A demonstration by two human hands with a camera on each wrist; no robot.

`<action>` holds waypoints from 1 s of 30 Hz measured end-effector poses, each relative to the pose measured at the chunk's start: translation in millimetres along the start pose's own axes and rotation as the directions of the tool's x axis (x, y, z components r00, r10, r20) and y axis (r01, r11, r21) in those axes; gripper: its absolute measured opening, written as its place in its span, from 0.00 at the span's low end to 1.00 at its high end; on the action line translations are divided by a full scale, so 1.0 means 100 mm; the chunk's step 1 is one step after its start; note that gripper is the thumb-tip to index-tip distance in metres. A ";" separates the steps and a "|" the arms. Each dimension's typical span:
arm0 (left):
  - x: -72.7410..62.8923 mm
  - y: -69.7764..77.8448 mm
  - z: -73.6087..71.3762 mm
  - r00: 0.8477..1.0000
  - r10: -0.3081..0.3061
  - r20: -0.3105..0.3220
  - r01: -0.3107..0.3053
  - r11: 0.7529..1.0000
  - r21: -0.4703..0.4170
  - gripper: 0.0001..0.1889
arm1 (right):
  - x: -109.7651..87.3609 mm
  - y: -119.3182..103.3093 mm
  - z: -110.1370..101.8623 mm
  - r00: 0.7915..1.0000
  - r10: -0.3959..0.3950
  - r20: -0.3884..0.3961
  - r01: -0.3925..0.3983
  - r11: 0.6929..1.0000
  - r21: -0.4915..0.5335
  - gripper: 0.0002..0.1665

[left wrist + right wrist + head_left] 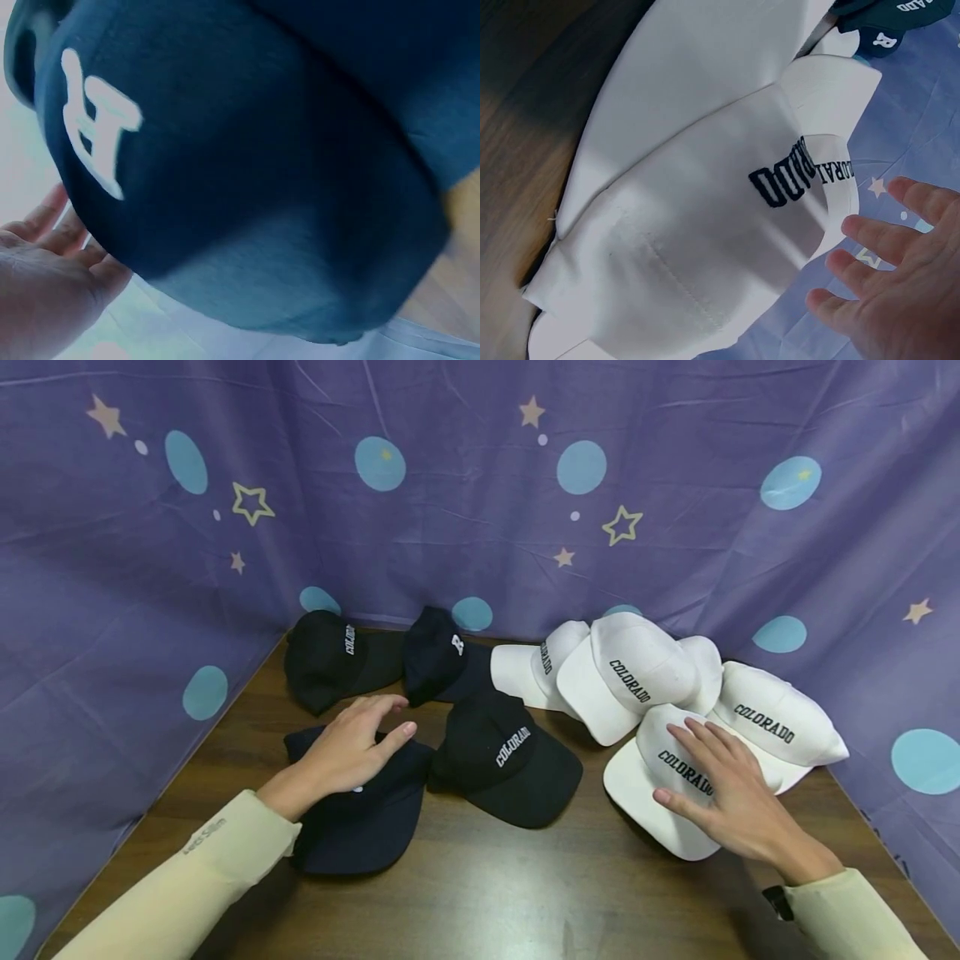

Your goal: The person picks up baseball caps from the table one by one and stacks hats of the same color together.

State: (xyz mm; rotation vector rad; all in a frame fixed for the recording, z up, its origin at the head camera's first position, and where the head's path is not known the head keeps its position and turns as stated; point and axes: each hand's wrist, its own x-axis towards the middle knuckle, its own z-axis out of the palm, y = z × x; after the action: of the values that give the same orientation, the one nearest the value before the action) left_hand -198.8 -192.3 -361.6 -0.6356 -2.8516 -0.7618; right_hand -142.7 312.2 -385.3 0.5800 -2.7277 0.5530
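Observation:
My left hand (347, 750) hovers with extended fingers over a navy baseball cap (360, 839) at the table's front left. In the left wrist view that cap's crown (247, 150) fills most of the picture, a white letter on its front and the fingers beyond its edge. On the other side, my right hand (731, 793) is spread above a white baseball cap (651, 781) lettered COLORADO, partly covering the lettering. The right wrist view shows its fingers (885, 240) apart, holding nothing. Between the hands lies a black COLORADO cap (517, 768), brim toward the front right.
Behind sit a black cap (318, 660) and a navy cap (431, 652) with a white letter. Several white caps cluster at the right, including a tilted one (637, 664) and a rightmost one (776, 714). A purple curtain (465, 543) surrounds the wooden table (495, 893).

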 end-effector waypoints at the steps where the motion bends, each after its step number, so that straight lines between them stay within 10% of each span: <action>1: 0.01 0.02 0.01 1.000 -0.006 0.004 0.006 1.000 0.003 0.30 | 0.00 0.00 0.00 1.000 -0.006 0.000 0.006 1.000 -0.001 0.52; 30: 0.39 0.48 0.26 0.991 -0.120 0.057 0.121 0.993 -0.016 0.43 | 0.02 -0.11 0.08 0.999 -0.038 0.000 0.038 0.999 0.023 0.53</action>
State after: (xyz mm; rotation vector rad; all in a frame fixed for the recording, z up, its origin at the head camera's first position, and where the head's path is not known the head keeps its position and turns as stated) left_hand -213.5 -127.1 -354.3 -0.4987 -2.9590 -0.8030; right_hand -141.5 298.4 -388.4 0.6358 -2.7080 0.5750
